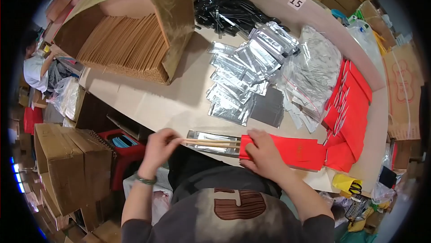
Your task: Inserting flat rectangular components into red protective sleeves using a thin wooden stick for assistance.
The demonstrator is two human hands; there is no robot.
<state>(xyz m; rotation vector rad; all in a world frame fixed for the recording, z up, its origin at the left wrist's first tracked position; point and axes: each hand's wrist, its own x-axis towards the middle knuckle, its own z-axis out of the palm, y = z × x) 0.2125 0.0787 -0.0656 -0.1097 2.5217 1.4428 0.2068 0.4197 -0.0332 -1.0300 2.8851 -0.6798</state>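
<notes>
My left hand (160, 146) pinches the near ends of a pair of wooden chopsticks (211, 143) at the table's front edge. The chopsticks point right, with their far ends inside the open mouth of a long red paper sleeve (287, 152). My right hand (262, 153) lies on that sleeve and grips its open end. Under the chopsticks lies a long silver foil packet (211, 137).
On the beige table (148, 104) sit a big open carton of wooden chopsticks (130, 45), a spread of silver packets (238, 81), clear bags (310, 77), black packets (229, 12) and a stack of red sleeves (350, 104). Cardboard boxes (63, 162) and a red stool (123, 146) stand at left. Another person (33, 68) sits far left.
</notes>
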